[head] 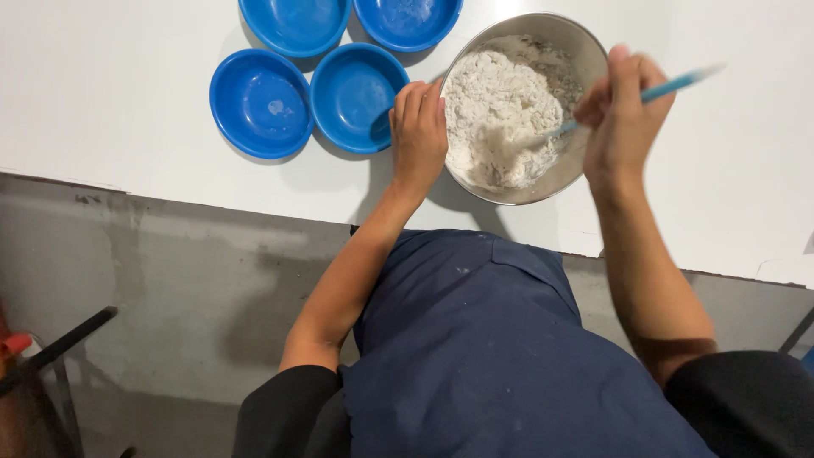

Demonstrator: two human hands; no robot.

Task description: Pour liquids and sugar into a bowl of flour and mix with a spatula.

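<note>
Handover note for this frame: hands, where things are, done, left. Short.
Left hand: gripping the near-left rim of the steel bowl, steadying it.
Right hand: closed on a blue-handled utensil, its tip down in the flour mix; the tip is blurred.
Bowl sits on the white table, right of four blue bowls, which show only white traces.
Done: white mix is in the steel bowl, looks dry and clumpy.
Left: mixing seems unfinished; nothing portioned into the blue bowls.
</note>
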